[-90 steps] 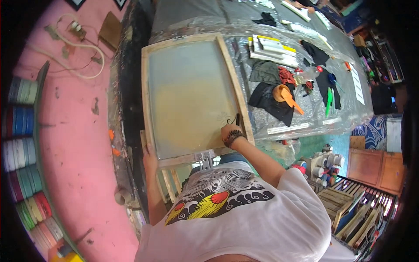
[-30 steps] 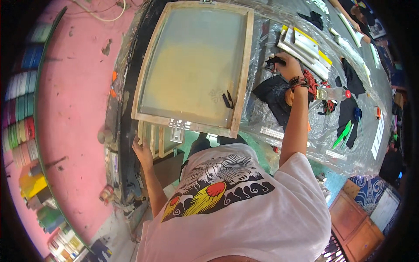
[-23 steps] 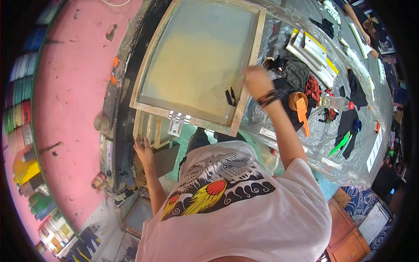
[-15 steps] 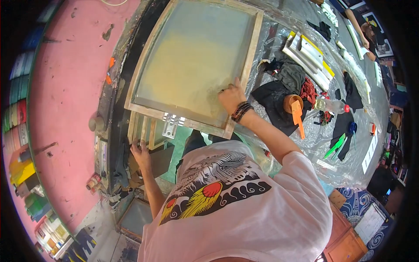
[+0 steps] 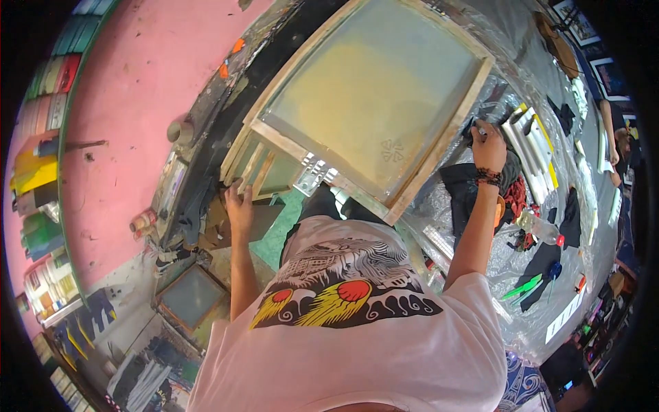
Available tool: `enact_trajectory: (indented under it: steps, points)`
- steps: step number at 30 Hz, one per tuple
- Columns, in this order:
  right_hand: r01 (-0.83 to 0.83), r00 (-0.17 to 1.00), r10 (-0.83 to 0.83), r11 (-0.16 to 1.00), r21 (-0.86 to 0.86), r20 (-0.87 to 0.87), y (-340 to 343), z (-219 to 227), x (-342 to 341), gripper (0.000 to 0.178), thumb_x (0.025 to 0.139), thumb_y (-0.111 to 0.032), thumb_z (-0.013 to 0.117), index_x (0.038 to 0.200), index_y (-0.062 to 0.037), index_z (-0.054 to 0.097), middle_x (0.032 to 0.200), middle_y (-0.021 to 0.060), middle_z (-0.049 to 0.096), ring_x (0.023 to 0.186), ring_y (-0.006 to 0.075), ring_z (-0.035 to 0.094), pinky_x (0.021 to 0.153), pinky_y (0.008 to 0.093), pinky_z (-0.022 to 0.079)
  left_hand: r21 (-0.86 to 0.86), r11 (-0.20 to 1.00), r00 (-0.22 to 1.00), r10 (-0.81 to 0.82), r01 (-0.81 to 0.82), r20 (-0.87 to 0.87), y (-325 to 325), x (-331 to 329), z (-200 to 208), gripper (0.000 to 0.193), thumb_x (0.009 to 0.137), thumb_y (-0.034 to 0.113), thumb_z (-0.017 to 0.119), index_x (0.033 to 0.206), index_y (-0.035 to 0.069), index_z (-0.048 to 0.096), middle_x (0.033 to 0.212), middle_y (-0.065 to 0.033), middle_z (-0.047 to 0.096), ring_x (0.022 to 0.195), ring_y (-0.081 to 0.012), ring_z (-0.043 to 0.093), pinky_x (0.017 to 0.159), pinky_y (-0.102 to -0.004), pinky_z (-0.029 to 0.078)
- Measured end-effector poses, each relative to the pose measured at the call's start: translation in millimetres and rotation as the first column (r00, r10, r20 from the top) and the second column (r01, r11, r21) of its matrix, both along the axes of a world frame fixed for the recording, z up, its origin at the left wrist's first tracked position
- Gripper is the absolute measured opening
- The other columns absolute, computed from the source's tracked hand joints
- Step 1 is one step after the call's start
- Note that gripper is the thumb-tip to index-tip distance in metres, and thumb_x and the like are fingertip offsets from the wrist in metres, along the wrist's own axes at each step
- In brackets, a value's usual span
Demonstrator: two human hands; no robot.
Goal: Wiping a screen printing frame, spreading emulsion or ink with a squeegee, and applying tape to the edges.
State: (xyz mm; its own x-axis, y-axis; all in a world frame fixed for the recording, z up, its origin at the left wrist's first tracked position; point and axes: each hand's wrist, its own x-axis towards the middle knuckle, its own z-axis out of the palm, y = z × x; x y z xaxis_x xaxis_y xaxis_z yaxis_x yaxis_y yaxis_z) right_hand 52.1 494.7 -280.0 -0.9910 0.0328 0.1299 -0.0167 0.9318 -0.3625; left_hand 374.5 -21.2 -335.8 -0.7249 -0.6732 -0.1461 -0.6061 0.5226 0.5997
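A wood-framed printing screen (image 5: 439, 161) lies tilted on the left side of the table. Its mesh is greyish with a yellow middle, and a faint motif shows near its lower right corner. Beyond the screen's right edge, my right hand (image 5: 489, 147) is over the dark cloths (image 5: 458, 185), fingers curled together; what they pinch is too small to make out. My left hand (image 5: 238, 206) hangs low beside a second wooden frame (image 5: 257, 168) under the screen, fingers apart at its near corner. A metal hinge clamp (image 5: 314, 173) sits on the screen's near edge.
Long white tools with yellow edges (image 5: 528, 147), a red cloth (image 5: 516, 196), a clear bottle (image 5: 542, 228) and a green tool (image 5: 523, 287) lie on the plastic-covered table. A pink wall (image 5: 137, 137) stands left. Another person's arm (image 5: 607, 130) shows far right.
My right hand has left the screen's mesh and moved right to the dark cloths, uncovering the faint motif. My left hand remains beside the lower frame. The view has turned.
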Motion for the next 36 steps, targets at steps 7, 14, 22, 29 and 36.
enact_trajectory:
  steps: [7, 14, 22, 29, 36]
  points:
    - [-0.373, 0.921, 0.389, 0.883, -0.285, 0.001, -116.1, -27.0, 21.7, 0.016, 0.089, -0.021, 0.069, 0.101, -0.0109, 0.072, 0.100, 0.0125, 0.071, 0.085, 0.0312, 0.070, 0.073, 0.0403, 0.055, 0.126, 0.991, 0.998, -0.039, 0.046, -0.058, -17.8, -60.0, 5.4, 0.039, 0.098, 0.024, 0.060, 0.131, 0.003, 0.057, 0.127, -0.0226, 0.054, 0.112, -0.0325, 0.058, 0.093, -0.0396, 0.049]
    - [-0.721, 0.596, 0.800, 0.573, -0.391, 0.074, -306.0, -48.6, 41.9, 0.017, 0.089, -0.029, 0.061, 0.088, -0.0144, 0.071, 0.093, 0.0121, 0.070, 0.087, 0.0357, 0.068, 0.073, 0.0478, 0.054, 0.183, 0.968, 0.967, -0.133, 0.174, -0.218, -48.6, -154.3, 1.0, 0.052, 0.104, 0.037, 0.052, 0.134, -0.004, 0.050, 0.131, -0.0241, 0.052, 0.111, -0.0314, 0.059, 0.096, -0.0381, 0.047]
    - [-0.549, 0.761, 0.608, 0.789, -0.276, 0.226, -433.4, -65.4, 49.4, 0.018, 0.079, -0.022, 0.064, 0.084, -0.0087, 0.075, 0.083, 0.0187, 0.071, 0.081, 0.0384, 0.070, 0.072, 0.0495, 0.056, 0.393, 0.871, 0.955, -0.278, 0.295, -0.099, -72.9, -195.6, -6.5, 0.048, 0.107, 0.042, 0.043, 0.131, 0.002, 0.054, 0.107, -0.0111, 0.063, 0.094, -0.0193, 0.059, 0.084, -0.0328, 0.049]
    - [-0.364, 0.822, 0.469, 0.869, -0.336, 0.323, -439.8, -57.1, 56.1, 0.021, 0.078, -0.021, 0.066, 0.085, -0.0028, 0.075, 0.084, 0.0229, 0.071, 0.082, 0.0401, 0.070, 0.075, 0.0478, 0.057, 0.274, 0.829, 0.873, -0.466, 0.488, -0.148, -90.0, -203.5, -13.4, 0.045, 0.108, 0.037, 0.040, 0.135, 0.004, 0.055, 0.106, -0.0061, 0.064, 0.089, -0.0118, 0.058, 0.076, -0.0261, 0.048]
    - [-0.295, 0.743, 0.551, 0.779, -0.553, 0.381, -428.5, -68.0, 36.5, 0.020, 0.070, -0.026, 0.074, 0.083, -0.0115, 0.079, 0.081, 0.0156, 0.073, 0.080, 0.0356, 0.071, 0.075, 0.0433, 0.057, 0.462, 0.794, 0.909, -0.410, 0.395, -0.072, -87.8, -211.9, -4.2, 0.044, 0.108, 0.035, 0.040, 0.129, 0.000, 0.055, 0.109, -0.0154, 0.064, 0.100, -0.0231, 0.059, 0.090, -0.0349, 0.047]
